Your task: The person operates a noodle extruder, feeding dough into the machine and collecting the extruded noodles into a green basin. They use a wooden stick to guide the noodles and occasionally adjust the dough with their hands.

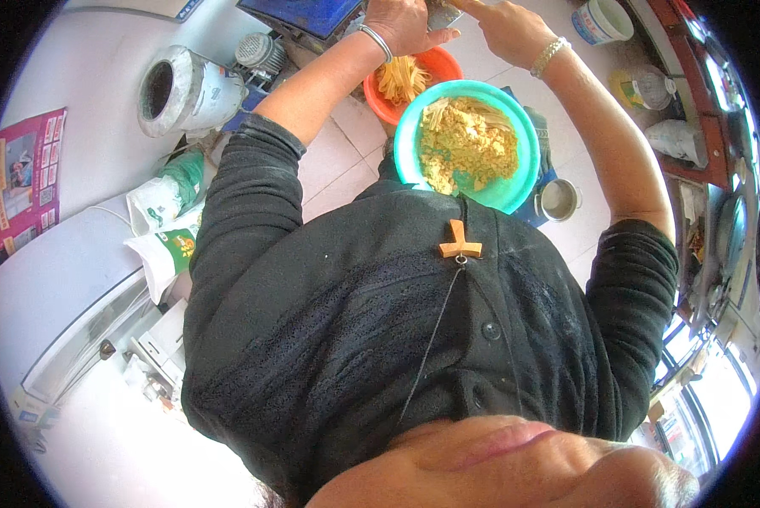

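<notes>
Both hands are working at the upper edge of the view, beyond two bowls. The left hand (401,25) is showing its back, with the thumb standing away from the palm and pointing toward the right; the other fingers are running out of view, so how far it is closing, and on what, I cannot tell. A silver bracelet (376,41) is circling its wrist. The right hand (515,35) is partly open — its index finger is stretching leftward along the picture's edge, the remaining fingers are curling beneath or passing out of sight. Whether it is gripping anything, I cannot tell. A pale bracelet (551,55) is sitting on that wrist.

The orange bowl (450,64) is lying just below the left hand and holding yellow strips (403,80). The turquoise bowl (528,161) is standing nearer the body, overlapping the orange one in view, and carrying yellow crumbs (473,144) with some strips along the far side. Neither hand is touching the turquoise bowl.

Surroundings: a blue panel (308,13) is showing left of the left hand, with a grey motor (260,52) near it. A metal pot (559,200) is standing right of the turquoise bowl — a white bucket (600,24) is standing farther off, right of the right hand. A wooden pendant (459,244) is hanging over the black top (329,322).
</notes>
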The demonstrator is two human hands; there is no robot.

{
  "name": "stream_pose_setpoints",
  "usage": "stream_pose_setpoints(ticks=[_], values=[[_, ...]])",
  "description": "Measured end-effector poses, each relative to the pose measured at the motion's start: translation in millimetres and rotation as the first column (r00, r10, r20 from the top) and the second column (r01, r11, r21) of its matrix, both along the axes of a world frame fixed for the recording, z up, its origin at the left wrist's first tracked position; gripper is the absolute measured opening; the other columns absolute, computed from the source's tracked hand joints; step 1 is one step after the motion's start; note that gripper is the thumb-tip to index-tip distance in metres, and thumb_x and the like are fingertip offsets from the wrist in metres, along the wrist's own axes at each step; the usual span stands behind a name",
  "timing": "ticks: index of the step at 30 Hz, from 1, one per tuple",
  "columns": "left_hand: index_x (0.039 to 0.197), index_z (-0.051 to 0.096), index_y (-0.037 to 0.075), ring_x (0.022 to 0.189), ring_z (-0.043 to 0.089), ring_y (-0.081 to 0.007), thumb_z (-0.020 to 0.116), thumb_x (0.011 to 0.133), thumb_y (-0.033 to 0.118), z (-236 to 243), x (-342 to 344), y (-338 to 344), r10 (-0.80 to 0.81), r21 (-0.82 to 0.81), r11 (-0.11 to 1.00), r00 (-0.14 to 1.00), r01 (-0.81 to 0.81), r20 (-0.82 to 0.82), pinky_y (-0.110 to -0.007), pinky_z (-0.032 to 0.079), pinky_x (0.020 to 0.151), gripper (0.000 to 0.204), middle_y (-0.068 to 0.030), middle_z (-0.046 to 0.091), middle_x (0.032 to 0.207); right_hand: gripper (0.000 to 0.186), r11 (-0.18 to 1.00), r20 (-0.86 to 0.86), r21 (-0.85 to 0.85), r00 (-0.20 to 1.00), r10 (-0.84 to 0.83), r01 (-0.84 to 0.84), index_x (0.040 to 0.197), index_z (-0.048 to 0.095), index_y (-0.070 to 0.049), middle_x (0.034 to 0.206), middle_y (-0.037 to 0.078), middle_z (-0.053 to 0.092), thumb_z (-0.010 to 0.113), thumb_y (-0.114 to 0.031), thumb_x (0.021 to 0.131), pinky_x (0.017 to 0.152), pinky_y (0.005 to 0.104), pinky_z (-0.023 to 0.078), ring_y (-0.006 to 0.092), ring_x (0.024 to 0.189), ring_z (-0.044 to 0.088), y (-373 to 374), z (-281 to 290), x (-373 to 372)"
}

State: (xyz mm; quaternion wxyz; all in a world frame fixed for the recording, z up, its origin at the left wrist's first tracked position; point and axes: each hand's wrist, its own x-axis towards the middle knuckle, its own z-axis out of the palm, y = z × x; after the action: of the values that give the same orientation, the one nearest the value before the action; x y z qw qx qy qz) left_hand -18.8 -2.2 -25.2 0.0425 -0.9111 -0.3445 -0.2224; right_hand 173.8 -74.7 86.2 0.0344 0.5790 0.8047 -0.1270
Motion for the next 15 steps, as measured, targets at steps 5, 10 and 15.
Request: stream_pose_setpoints(ticks=[5, 10, 15], values=[[0.120, 0.067, -0.002, 0.115, 0.062, -0.0372, 0.083, 0.070, 0.055, 11, 1, -7, -0.004, -0.032, 0.999, 0.999, 0.002, -0.038, -0.049, 0.044, 0.100, 0.078, -0.0233, 0.069, 0.117, 0.081, 1.000, 0.032, -0.012, 0.999, 0.003, -0.002, 0.164, 0.026, -0.028, 0.086, 0.017, 0.072, 0.049, 0.001, 0.093, 0.062, 0.0407, 0.055, 0.0297, 0.071, 0.069, 5, -6, 0], [0.124, 0.065, -0.003, 0.116, 0.061, -0.0361, 0.084, 0.070, 0.053, 1, -2, -4, 0.011, 0.064, 0.998, 1.000, -0.009, -0.025, -0.048, 0.044, 0.100, 0.080, -0.0238, 0.067, 0.122, 0.077, 0.997, 0.041, -0.079, 0.999, -0.007, 0.010, 0.163, 0.028, -0.024, 0.088, 0.017, 0.072, 0.049, 0.001, 0.094, 0.062, 0.0401, 0.056, 0.0285, 0.072, 0.069, 7, 0, -7], [0.123, 0.067, 0.003, 0.115, 0.061, -0.0321, 0.087, 0.071, 0.045, 2, 3, -3, -0.049, 0.018, 0.999, 0.999, 0.049, 0.000, -0.046, 0.044, 0.097, 0.069, -0.0180, 0.066, 0.122, 0.065, 0.993, 0.059, -0.104, 0.997, -0.044, 0.050, 0.158, 0.039, -0.012, 0.101, 0.018, 0.073, 0.051, 0.000, 0.094, 0.070, 0.0397, 0.058, 0.0285, 0.083, 0.071, 3, 2, -8]])
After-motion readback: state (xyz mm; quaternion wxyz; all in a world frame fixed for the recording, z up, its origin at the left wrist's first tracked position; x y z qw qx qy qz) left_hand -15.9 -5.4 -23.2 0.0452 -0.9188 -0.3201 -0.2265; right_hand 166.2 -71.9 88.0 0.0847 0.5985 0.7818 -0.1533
